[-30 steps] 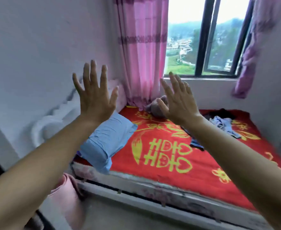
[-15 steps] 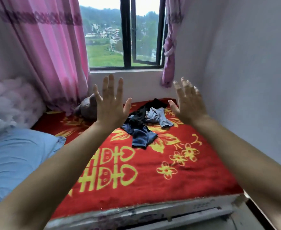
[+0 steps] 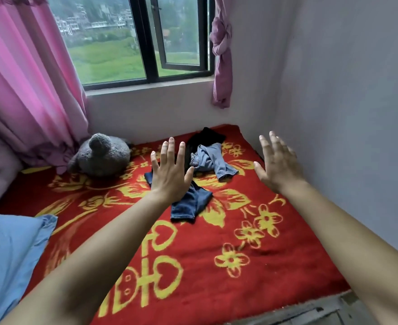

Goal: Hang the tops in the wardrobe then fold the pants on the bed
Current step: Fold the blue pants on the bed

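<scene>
Toward the far end of the bed [image 3: 299, 313], close to the corner under the window [image 3: 146, 43], I see a small heap of clothes. Dark blue jeans [image 3: 188, 202] lie crumpled nearest me, light blue jeans [image 3: 211, 160] just behind them, and a black garment [image 3: 207, 136] at the back, all touching. I cannot tell whether the black piece is a top or pants.

My view shows the left hand [image 3: 170, 174] raised in front of the heap, its back toward me. Its fingers are straight, spread apart and holding nothing, and it hides part of the dark jeans. The right hand [image 3: 277, 165] is raised to the right of the heap, near the pale wall [image 3: 346, 90], fingers likewise apart and empty.

The clothes rest on a red blanket [image 3: 193, 266] patterned with yellow flowers and characters. A grey plush toy [image 3: 99, 156] sits at the far left, against a pink curtain [image 3: 29, 78]. A blue pillow [image 3: 10, 254] lies at the near left. A knotted purple curtain [image 3: 220, 55] hangs at the window's right side.
</scene>
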